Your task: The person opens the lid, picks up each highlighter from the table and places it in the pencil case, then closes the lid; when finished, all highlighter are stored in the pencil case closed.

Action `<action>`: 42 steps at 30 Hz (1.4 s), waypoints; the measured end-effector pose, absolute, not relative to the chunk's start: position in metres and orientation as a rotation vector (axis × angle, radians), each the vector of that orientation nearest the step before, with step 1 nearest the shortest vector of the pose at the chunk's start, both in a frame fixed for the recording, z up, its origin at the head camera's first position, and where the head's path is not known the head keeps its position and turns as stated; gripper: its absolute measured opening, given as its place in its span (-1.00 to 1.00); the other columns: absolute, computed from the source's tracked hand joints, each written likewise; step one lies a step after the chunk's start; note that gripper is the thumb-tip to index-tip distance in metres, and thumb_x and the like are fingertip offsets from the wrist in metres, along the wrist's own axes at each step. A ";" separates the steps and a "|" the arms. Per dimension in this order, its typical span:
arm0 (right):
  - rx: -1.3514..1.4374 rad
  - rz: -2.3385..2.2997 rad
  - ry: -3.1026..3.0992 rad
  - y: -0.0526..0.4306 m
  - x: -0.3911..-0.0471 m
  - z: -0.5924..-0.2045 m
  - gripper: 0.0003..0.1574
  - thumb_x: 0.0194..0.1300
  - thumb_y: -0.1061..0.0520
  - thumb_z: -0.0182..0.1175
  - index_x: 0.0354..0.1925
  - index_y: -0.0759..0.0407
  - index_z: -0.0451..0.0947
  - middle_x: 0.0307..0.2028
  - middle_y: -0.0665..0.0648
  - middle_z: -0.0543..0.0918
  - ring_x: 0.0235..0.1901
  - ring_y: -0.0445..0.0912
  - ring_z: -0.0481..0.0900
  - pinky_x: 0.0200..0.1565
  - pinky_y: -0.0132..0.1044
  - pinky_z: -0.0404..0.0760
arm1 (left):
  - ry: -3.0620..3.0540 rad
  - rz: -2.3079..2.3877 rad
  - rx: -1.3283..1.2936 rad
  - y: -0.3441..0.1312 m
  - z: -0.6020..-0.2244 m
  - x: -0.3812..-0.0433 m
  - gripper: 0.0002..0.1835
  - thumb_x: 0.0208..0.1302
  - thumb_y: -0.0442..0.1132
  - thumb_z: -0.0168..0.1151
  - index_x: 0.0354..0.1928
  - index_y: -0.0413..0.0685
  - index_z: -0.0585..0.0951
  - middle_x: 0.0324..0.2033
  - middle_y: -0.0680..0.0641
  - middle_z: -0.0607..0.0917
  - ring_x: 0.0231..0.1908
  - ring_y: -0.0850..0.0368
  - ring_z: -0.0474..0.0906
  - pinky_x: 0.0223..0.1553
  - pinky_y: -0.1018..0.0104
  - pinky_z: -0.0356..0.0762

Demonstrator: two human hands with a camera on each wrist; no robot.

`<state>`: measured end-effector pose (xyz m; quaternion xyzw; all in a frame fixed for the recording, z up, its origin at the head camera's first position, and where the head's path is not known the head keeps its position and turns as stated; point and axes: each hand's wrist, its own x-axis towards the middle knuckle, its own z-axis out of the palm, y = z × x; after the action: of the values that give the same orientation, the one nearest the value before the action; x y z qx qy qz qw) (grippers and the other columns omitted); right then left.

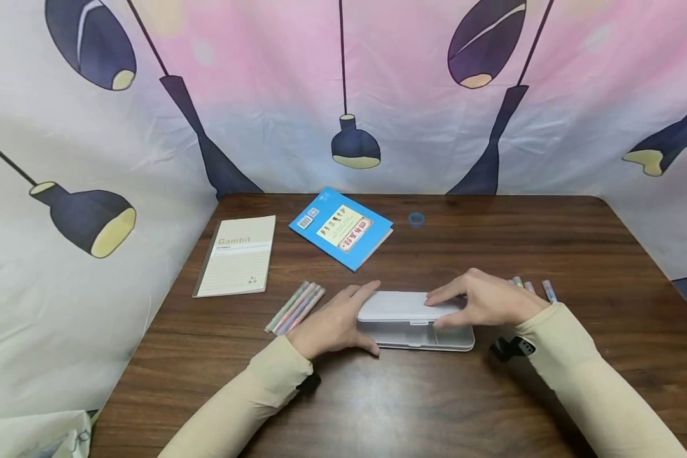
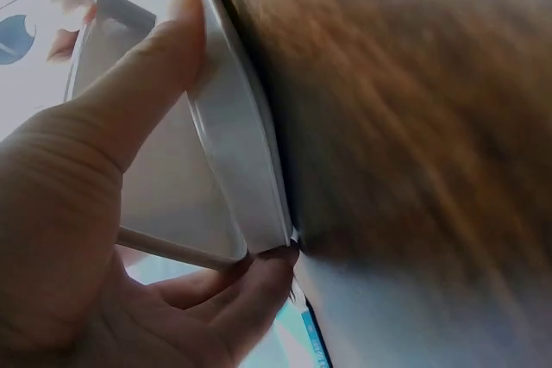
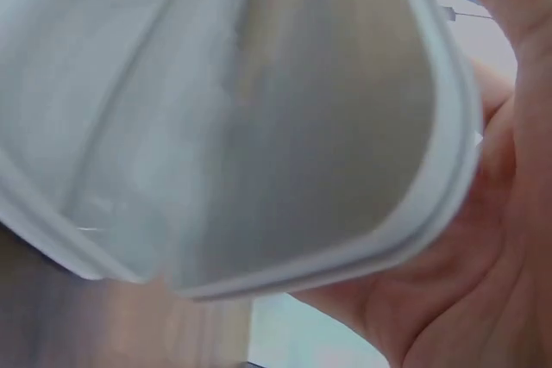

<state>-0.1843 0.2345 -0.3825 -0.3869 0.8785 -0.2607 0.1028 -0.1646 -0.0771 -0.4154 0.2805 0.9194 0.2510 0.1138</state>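
A white pencil case [image 1: 401, 306] lies at the front middle of the table, its lid partly raised over the base. My left hand [image 1: 336, 321] grips the case's left end. In the left wrist view its thumb [image 2: 142, 84] presses the base's front wall, and the other fingers reach round the back near the hinge. At the lid's right part is my right hand [image 1: 483, 299], with the lid's front edge pinched between thumb and fingers. The right wrist view looks into the open case [image 3: 302, 127], where a divider shows and no pens can be seen.
Several coloured pens [image 1: 295, 308] lie left of the case; more pens [image 1: 548, 291] are partly hidden behind the right forearm. Farther back are a cream notebook [image 1: 237, 257], a blue book [image 1: 343, 229] and a blue ring [image 1: 416, 219] on the wooden table [image 1: 492, 235].
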 end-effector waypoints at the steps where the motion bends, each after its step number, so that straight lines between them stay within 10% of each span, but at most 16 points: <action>1: -1.146 -0.782 2.595 0.236 -0.185 -0.381 -0.51 0.22 -0.30 0.34 0.05 -0.14 0.72 -0.01 -0.10 0.73 -0.04 -0.23 0.69 -0.04 -0.23 0.68 | 2.687 0.773 0.800 -0.078 -0.416 -0.165 0.31 -0.20 0.14 0.66 0.57 0.05 0.07 0.38 -0.19 0.37 0.34 -0.05 0.34 0.32 0.08 0.39; 6: -1.149 -0.868 2.622 0.243 -0.192 -0.372 -0.67 0.36 -0.17 0.27 0.00 -0.13 0.74 -0.15 -0.19 0.76 -0.25 -0.32 0.69 -0.22 -0.32 0.69 | 2.660 0.878 0.720 -0.080 -0.420 -0.164 0.44 -0.19 0.11 0.66 0.59 -0.05 -0.14 0.37 -0.22 0.40 0.35 -0.06 0.35 0.34 0.06 0.36; 14: -0.888 -0.935 2.836 0.241 -0.223 -0.378 -0.65 0.46 -0.08 0.17 0.09 -0.03 0.70 -0.02 -0.01 0.75 -0.05 -0.13 0.70 -0.04 -0.09 0.68 | 2.648 0.936 0.738 -0.079 -0.420 -0.162 0.51 -0.13 0.05 0.66 0.58 -0.12 -0.34 0.22 -0.16 0.55 0.26 0.05 0.43 0.31 0.12 0.38; 26: -0.735 -0.744 3.011 0.222 -0.262 -0.411 -0.70 0.41 0.00 0.24 0.01 0.06 0.75 -0.15 0.09 0.57 -0.16 0.00 0.47 -0.11 -0.11 0.48 | 2.748 0.699 0.800 -0.077 -0.417 -0.157 0.32 -0.03 0.15 0.56 0.56 -0.26 -0.06 0.56 -0.26 -0.07 0.53 -0.13 -0.07 0.48 0.03 0.08; 42: -0.641 -0.746 3.012 0.214 -0.261 -0.420 -0.68 0.44 -0.03 0.20 0.03 0.03 0.74 -0.18 0.07 0.61 -0.25 -0.05 0.52 -0.20 -0.13 0.49 | 2.665 0.658 0.795 -0.079 -0.416 -0.159 0.25 0.07 0.20 0.47 0.55 -0.30 -0.05 0.55 -0.28 -0.12 0.53 -0.09 -0.11 0.49 0.05 0.07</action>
<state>-0.2606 0.2140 -0.4202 -0.2022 0.9505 -0.2355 -0.0135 -0.1589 -0.0789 -0.4165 0.2754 0.9232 0.2279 0.1412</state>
